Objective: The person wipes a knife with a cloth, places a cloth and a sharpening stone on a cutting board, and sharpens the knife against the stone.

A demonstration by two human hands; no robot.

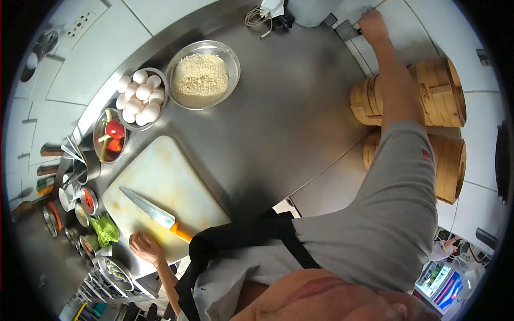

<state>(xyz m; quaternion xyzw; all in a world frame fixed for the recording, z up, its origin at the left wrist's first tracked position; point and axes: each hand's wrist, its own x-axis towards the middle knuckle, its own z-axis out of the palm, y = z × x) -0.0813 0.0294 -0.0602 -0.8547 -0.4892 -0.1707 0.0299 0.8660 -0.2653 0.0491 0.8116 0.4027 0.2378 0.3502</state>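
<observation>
My left hand rests at the near left edge of a white cutting board, its fingers loosely bent and holding nothing. Beside it on the board lies a knife with an orange handle. My right arm stretches far up to the right, past the bamboo steamers. At its end, my right hand is closed by the white tiled wall, next to a small grey fitting. What its fingers grip is too small to make out.
On the steel counter stand a bowl of pale crumbs, a bowl of eggs and a bowl of red vegetables. Leafy greens and small dishes line the left. A cable lies at the back.
</observation>
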